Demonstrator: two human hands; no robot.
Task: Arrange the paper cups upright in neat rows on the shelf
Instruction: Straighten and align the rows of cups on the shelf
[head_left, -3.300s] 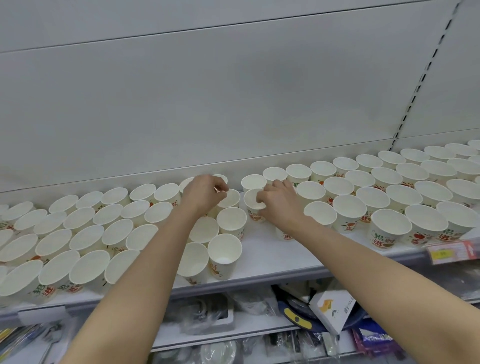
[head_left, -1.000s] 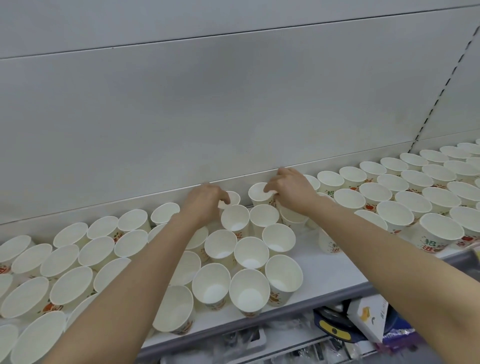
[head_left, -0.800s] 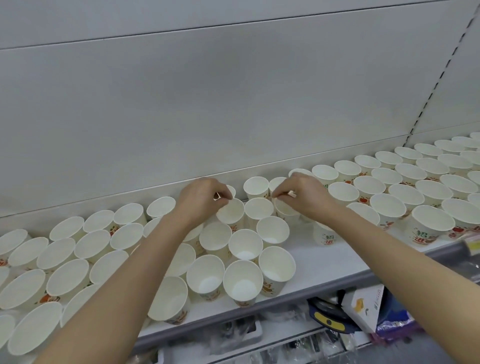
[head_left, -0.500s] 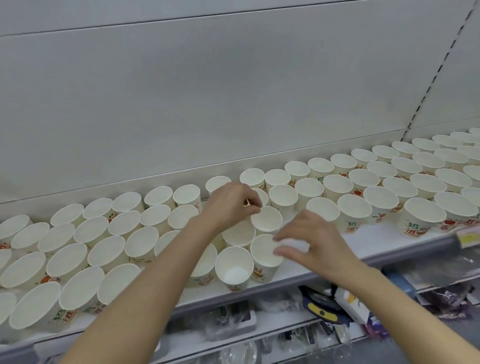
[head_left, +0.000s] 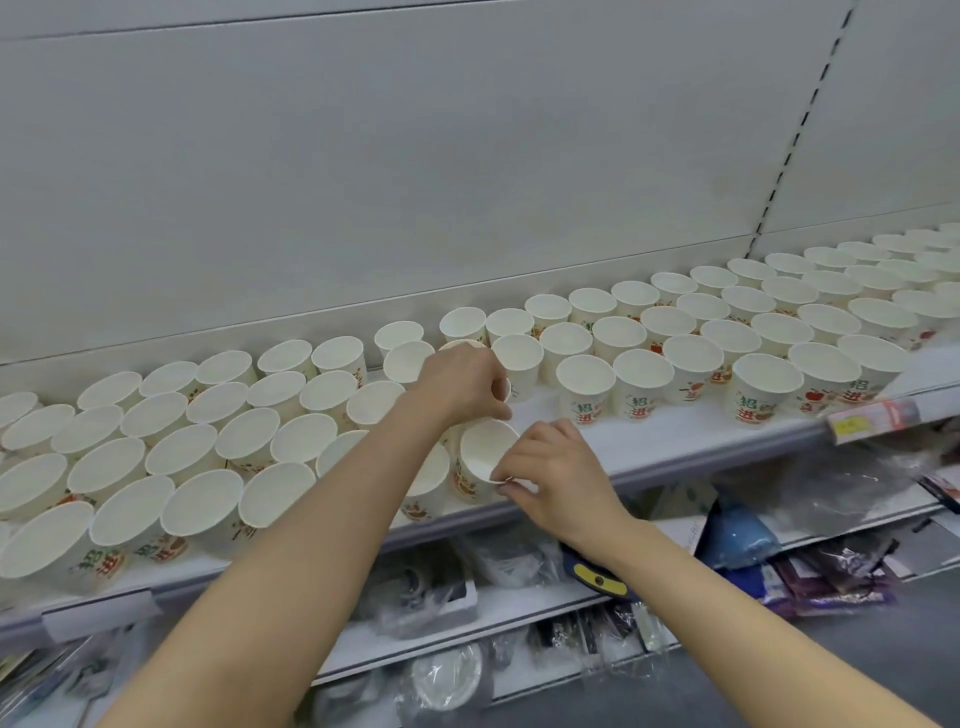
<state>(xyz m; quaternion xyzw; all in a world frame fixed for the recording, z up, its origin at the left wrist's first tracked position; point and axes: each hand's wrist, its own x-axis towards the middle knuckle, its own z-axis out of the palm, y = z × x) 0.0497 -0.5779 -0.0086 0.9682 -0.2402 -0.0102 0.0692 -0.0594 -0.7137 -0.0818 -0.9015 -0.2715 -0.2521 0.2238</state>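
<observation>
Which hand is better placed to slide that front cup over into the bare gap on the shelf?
The right hand. Its fingers already pinch the rim of the front cup, and the bare gap lies on its side. The left hand is busy farther back, on another cup.

cups (head_left: 587, 382) are white with green lettering and red fruit prints, shelf (head_left: 639, 447) is plain white, back wall (head_left: 415, 156) pale grey
</observation>
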